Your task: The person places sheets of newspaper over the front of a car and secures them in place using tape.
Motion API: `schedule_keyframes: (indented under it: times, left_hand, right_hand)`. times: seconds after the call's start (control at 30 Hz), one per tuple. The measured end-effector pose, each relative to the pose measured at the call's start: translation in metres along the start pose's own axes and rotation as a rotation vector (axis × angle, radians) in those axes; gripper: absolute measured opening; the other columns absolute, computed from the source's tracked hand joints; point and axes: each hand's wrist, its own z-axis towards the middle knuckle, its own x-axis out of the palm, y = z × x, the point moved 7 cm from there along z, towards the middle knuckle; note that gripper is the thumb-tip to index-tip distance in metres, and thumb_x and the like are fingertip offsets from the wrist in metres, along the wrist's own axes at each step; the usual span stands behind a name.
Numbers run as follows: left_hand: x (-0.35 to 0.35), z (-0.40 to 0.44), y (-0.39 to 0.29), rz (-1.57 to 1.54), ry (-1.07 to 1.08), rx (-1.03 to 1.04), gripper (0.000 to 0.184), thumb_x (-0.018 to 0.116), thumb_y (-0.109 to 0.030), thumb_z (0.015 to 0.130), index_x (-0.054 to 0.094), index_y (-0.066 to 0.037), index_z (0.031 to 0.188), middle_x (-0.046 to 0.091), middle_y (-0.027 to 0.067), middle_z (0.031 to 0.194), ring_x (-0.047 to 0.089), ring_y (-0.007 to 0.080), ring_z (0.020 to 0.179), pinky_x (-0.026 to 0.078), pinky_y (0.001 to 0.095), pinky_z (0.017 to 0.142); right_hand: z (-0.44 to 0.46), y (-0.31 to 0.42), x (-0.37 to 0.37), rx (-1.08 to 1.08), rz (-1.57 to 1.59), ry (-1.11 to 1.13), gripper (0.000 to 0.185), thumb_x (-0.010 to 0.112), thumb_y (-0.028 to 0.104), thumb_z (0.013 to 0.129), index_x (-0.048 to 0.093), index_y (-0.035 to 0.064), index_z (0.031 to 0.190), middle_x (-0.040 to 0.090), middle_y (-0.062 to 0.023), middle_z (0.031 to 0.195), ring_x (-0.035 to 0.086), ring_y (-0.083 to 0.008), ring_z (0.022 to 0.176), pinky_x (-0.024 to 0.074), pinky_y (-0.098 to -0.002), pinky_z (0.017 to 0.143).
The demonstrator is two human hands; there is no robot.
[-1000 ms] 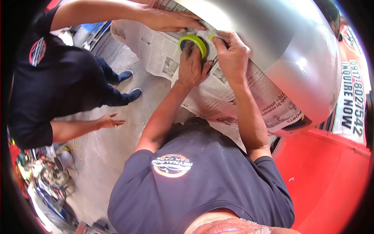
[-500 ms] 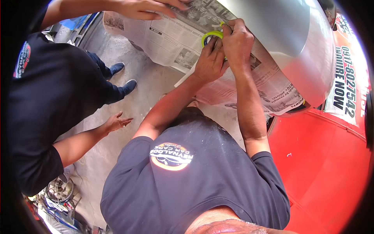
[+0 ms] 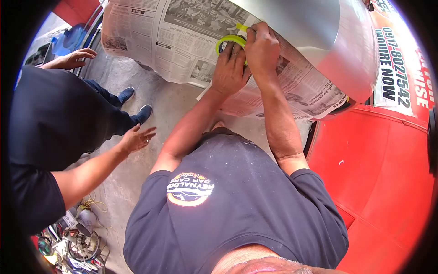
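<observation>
A roll of yellow-green masking tape (image 3: 224, 40) is hooked over the fingers of my left hand (image 3: 229, 71), which is closed on it just above the newspaper. Right beside it, my right hand (image 3: 263, 49) pinches a short strip of the same tape (image 3: 242, 28) near the paper's upper edge. The printed newspaper (image 3: 180, 48) covers part of a silver car body panel (image 3: 310, 23). My right fingertips hide where the tape meets the paper and panel.
At left stands another person in a dark shirt (image 3: 54, 123), one hand (image 3: 137, 139) open near my left arm. A red surface (image 3: 365, 173) and a printed banner (image 3: 394, 68) are at right. Cluttered parts and a wheel (image 3: 84, 244) lie at lower left.
The other person's upper hand has come off the newspaper and drawn back to the left. My hands stay close together at the tape, while the whole view has shifted slightly.
</observation>
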Motion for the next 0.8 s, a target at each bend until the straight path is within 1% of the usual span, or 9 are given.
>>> schedule_keyframes:
  times: [0.17, 0.3, 0.4, 0.5, 0.53, 0.57, 0.67, 0.73, 0.8]
  left_hand:
    - [-0.002, -0.002, 0.007, -0.083, 0.082, -0.065, 0.059, 0.066, -0.018, 0.082, 0.048, 0.01, 0.132, 0.048, 0.032, 0.139, 0.046, 0.0522, 0.125, 0.039, 0.0541, 0.106]
    - [-0.004, 0.014, 0.006, -0.072, 0.043, -0.152, 0.062, 0.066, -0.01, 0.077, 0.047, 0.009, 0.133, 0.048, 0.0306, 0.139, 0.049, 0.0493, 0.118, 0.041, 0.0513, 0.104]
    - [-0.013, 0.022, 0.004, -0.063, 0.012, -0.162, 0.058, 0.065, -0.007, 0.078, 0.048, 0.008, 0.131, 0.051, 0.0292, 0.137, 0.053, 0.0463, 0.111, 0.043, 0.0488, 0.1]
    - [-0.026, 0.019, 0.01, -0.129, -0.02, -0.194, 0.049, 0.065, -0.007, 0.08, 0.05, 0.006, 0.125, 0.056, 0.0276, 0.128, 0.055, 0.0438, 0.105, 0.045, 0.047, 0.095]
    - [-0.036, 0.017, 0.008, -0.134, -0.065, -0.187, 0.045, 0.066, -0.007, 0.08, 0.051, 0.005, 0.121, 0.058, 0.0267, 0.123, 0.056, 0.0435, 0.103, 0.046, 0.0467, 0.092]
    - [-0.043, 0.015, 0.006, -0.144, -0.101, -0.178, 0.041, 0.066, -0.007, 0.081, 0.053, 0.004, 0.117, 0.061, 0.0259, 0.117, 0.056, 0.0431, 0.101, 0.047, 0.0464, 0.09]
    - [-0.053, -0.005, -0.007, -0.342, 0.132, -0.343, 0.032, 0.069, -0.008, 0.082, 0.054, 0.003, 0.108, 0.064, 0.0238, 0.1, 0.059, 0.0437, 0.092, 0.048, 0.0495, 0.082]
    - [-0.056, -0.028, -0.017, -0.406, 0.244, -0.346, 0.039, 0.07, -0.01, 0.084, 0.055, 0.001, 0.118, 0.064, 0.026, 0.103, 0.061, 0.0464, 0.097, 0.049, 0.0495, 0.084]
    - [-0.059, -0.054, -0.031, -0.442, 0.421, -0.418, 0.037, 0.068, -0.01, 0.087, 0.056, 0.0, 0.121, 0.065, 0.0267, 0.107, 0.062, 0.0473, 0.1, 0.051, 0.0501, 0.084]
  right_hand:
    - [-0.003, -0.008, -0.002, -0.056, -0.19, 0.086, 0.009, 0.069, 0.018, 0.09, 0.067, 0.0103, 0.094, 0.071, -0.016, 0.083, 0.069, -0.0395, 0.076, 0.0547, -0.0469, 0.067]
    - [-0.001, -0.005, -0.005, -0.173, -0.024, 0.017, 0.012, 0.067, 0.019, 0.091, 0.068, 0.0076, 0.089, 0.072, -0.0148, 0.083, 0.07, -0.0378, 0.076, 0.0561, -0.0458, 0.067]
    - [0.0, -0.011, 0.001, -0.176, -0.094, 0.075, 0.011, 0.066, 0.015, 0.091, 0.071, 0.0071, 0.097, 0.073, -0.0152, 0.085, 0.071, -0.036, 0.08, 0.057, -0.0432, 0.071]
    - [-0.001, -0.006, -0.01, -0.087, 0.026, 0.128, 0.019, 0.064, 0.012, 0.091, 0.073, 0.0067, 0.107, 0.074, -0.0162, 0.091, 0.072, -0.0346, 0.088, 0.0567, -0.0401, 0.078]
    - [-0.004, 0.005, -0.019, -0.108, 0.085, 0.143, 0.028, 0.063, 0.005, 0.09, 0.071, 0.0055, 0.117, 0.072, -0.0161, 0.103, 0.072, -0.0332, 0.091, 0.0558, -0.0379, 0.083]
    - [-0.01, 0.02, -0.028, -0.131, 0.189, 0.185, 0.03, 0.064, 0.003, 0.089, 0.071, 0.0051, 0.118, 0.071, -0.0159, 0.106, 0.072, -0.0323, 0.091, 0.0557, -0.0376, 0.083]
    - [-0.044, 0.035, -0.047, -0.087, 0.417, 0.352, 0.041, 0.065, -0.007, 0.085, 0.068, 0.0048, 0.124, 0.065, -0.0136, 0.118, 0.07, -0.0269, 0.088, 0.0557, -0.035, 0.083]
    - [-0.073, 0.02, -0.053, -0.027, 0.462, 0.421, 0.038, 0.067, -0.004, 0.084, 0.068, 0.0043, 0.121, 0.067, -0.0128, 0.114, 0.07, -0.0254, 0.088, 0.0557, -0.034, 0.082]
    - [-0.108, 0.003, -0.061, 0.056, 0.493, 0.45, 0.033, 0.071, 0.0, 0.083, 0.069, 0.0021, 0.115, 0.068, -0.0121, 0.109, 0.069, -0.0228, 0.088, 0.0556, -0.0333, 0.08]
